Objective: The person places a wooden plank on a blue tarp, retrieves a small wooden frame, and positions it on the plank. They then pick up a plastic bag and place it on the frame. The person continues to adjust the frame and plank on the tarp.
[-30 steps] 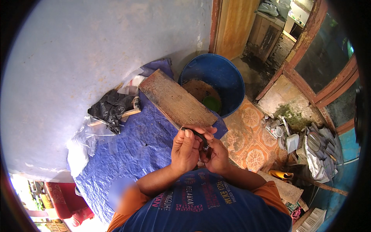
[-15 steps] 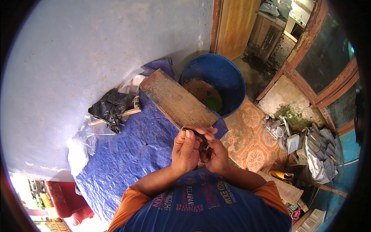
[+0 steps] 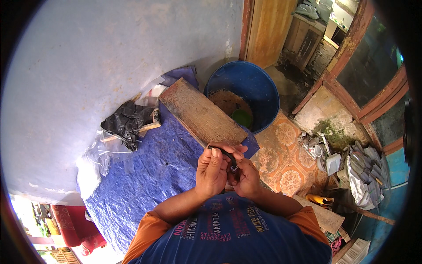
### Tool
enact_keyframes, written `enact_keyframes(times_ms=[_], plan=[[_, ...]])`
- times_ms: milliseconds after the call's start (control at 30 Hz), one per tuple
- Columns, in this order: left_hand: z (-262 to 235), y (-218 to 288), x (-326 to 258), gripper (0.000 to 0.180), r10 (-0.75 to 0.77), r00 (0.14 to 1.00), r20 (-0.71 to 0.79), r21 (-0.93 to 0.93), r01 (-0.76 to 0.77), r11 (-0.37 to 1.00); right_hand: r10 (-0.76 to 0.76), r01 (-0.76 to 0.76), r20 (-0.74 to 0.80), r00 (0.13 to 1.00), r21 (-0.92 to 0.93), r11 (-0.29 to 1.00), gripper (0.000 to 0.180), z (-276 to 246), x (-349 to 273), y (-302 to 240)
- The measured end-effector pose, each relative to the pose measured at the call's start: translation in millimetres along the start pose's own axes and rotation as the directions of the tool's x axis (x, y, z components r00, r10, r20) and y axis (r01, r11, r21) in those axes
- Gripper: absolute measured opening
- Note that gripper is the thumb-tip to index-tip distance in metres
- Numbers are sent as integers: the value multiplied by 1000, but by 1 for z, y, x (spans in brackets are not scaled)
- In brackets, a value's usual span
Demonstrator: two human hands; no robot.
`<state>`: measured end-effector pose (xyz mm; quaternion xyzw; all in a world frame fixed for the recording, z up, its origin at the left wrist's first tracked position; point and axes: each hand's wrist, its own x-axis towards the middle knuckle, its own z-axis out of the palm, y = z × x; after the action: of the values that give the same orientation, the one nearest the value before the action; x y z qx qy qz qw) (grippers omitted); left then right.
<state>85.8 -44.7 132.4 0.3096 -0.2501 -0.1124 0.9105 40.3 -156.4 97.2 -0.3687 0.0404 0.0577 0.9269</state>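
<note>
Close together in front of my chest, both hands hold a black curved strap-like piece (image 3: 228, 155) that arcs between them. My left hand (image 3: 210, 172) is closed, its thumb and fingertips pinching the upper end of the piece. My right hand (image 3: 247, 177) closes round the lower end, where a small shiny bit shows by the fingers. Most of that end is hidden in the palm, and I cannot tell what the piece belongs to. Just beyond my fingertips lies the near end of a long wooden board (image 3: 202, 112).
The board rests on a blue tarp (image 3: 149, 176) beside a crumpled black plastic bag (image 3: 127, 122). A big blue tub (image 3: 268, 97) with a green item inside stands beyond the board. At right are orange patterned tiles (image 3: 285, 149), piled odds and ends (image 3: 358, 171) and a stick (image 3: 369, 213).
</note>
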Motion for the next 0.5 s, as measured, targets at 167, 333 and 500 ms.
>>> enact_keyframes(times_ms=[167,333,500], plan=[[2,0,-2,30,-15,1000,-26,16,15,1000,12,-12,-47,999,6,1000,33,1,-2,1],[3,0,-3,29,-14,1000,-28,12,15,1000,5,-5,-24,1000,2,1000,33,0,-2,0],[4,0,-4,29,-17,999,-43,21,18,1000,0,-1,-25,1000,-32,999,34,-1,-3,0]])
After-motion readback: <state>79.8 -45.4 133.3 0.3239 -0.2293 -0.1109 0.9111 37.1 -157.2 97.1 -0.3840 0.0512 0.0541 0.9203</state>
